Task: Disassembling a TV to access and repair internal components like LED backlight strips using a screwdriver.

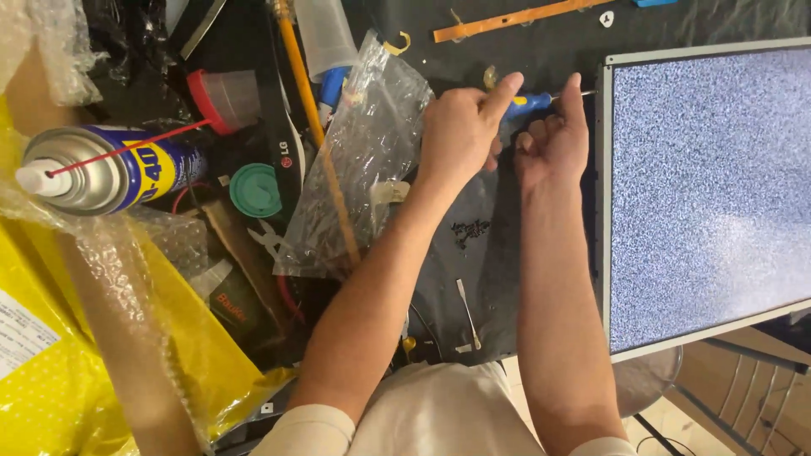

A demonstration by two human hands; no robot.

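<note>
one screwdriver (530,103) with a blue and yellow handle lies level near the far edge of the table (473,194), its thin shaft reaching to the left edge of the one flat panel (705,194), whose speckled grey face fills the right side of the table. both hands are on the tool. the left hand (460,131) is curled about the handle end, forefinger stretched out along it and the other fingers folded in tight. the right hand (553,139) has its fingers bent loosely beneath the handle, with one finger raised and touching the shaft close to the panel's frame.

one clear plastic bag (367,160) lies crumpled just left of the left hand, touching the wrist. one spray can (106,169), blue and yellow with a red straw, lies on its side toward the left edge, on bubble wrap (127,279) over yellow packaging (51,380). one green round cap (255,190) sits between the can and the bag. one orange strip (515,19) lies along the far edge. one small pile of dark screws (470,230) lies on the table between the two forearms.
</note>
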